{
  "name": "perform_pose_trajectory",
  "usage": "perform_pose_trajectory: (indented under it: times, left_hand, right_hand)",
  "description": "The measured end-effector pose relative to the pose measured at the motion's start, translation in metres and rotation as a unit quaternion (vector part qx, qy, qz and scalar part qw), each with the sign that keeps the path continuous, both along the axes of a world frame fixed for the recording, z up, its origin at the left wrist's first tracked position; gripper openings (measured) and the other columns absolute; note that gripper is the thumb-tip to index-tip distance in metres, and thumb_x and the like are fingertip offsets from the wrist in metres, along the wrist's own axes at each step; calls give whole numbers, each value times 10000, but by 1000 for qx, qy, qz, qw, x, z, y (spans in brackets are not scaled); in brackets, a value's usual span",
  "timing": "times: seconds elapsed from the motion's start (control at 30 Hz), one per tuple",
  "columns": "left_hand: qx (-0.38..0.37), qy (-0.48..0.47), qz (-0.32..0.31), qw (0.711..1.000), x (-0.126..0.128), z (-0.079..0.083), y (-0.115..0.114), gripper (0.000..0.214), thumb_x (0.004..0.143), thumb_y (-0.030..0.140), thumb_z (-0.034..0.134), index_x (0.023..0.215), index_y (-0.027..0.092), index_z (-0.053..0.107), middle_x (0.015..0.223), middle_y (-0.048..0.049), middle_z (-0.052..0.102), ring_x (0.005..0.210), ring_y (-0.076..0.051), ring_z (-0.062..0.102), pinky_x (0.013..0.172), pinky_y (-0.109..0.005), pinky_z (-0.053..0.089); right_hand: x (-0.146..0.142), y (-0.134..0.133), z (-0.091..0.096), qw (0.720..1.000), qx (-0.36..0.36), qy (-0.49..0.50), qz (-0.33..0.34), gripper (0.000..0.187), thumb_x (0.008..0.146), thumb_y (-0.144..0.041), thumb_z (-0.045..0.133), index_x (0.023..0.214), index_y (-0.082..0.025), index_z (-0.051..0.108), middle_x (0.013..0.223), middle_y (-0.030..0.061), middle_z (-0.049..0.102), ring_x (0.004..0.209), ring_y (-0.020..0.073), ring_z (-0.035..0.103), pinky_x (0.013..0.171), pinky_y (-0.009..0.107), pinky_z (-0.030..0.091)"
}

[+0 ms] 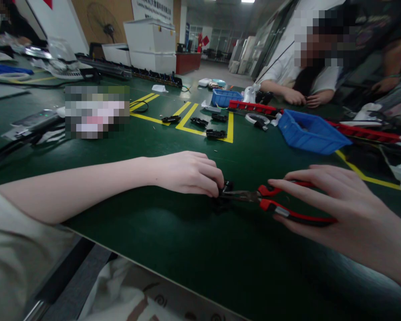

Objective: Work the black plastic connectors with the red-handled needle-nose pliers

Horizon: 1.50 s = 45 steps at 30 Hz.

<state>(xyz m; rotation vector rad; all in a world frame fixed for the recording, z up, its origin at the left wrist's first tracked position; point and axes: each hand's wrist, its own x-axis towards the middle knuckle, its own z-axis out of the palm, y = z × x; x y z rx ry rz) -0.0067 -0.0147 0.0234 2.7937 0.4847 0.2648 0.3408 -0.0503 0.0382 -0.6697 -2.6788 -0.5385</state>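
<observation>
My left hand (190, 173) is closed around a small black part (227, 185) just above the green table (173, 240). Most of that part hides behind the fingers, so its kind is unclear. My right hand (334, 200) grips red-handled needle-nose pliers (269, 196), its fingers wrapped over the handles. The pliers point left, and their narrow jaws reach the black part beside my left fingertips. Whether the jaws pinch it, I cannot make out. Farther back, several similar black parts (216, 133) lie in and near a yellow-taped area (230, 127).
A blue bin (312, 131) stands at the right, with a smaller blue bin (225, 97) behind it. Red strips (254, 107) run along the right side. Cables (26, 133) lie at the left. Across the table a person's hands (304, 97) rest at the far edge.
</observation>
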Motion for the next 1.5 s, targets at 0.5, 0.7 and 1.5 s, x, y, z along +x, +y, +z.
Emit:
perform_pose_trajectory:
  times: [0.5,0.7,1.5]
  left_hand:
    - [-68,-157,18,985,2,-18,5,131,1019,151,561,1052,154,688,1084,-104,728,999,-173,702,885,-267,555]
    - [-23,-146,36,988,1,-14,4,142,1041,141,517,1064,142,658,1100,-107,711,989,-166,685,849,-254,528]
    - [95,-2,23,995,7,-7,-4,202,1075,183,460,1135,169,653,1144,-104,700,995,-199,669,896,-297,499]
  right_hand:
    - [0,-2,4,999,35,10,-17,430,988,-423,613,1377,-239,602,1144,116,689,1030,305,647,917,514,494]
    - [1,-2,5,998,57,17,-30,427,991,-437,607,1363,-228,608,1116,111,699,985,300,658,929,517,482]
    - [-7,-3,-2,997,72,3,-22,392,1007,-430,575,1340,-228,620,1105,107,708,954,283,671,956,530,496]
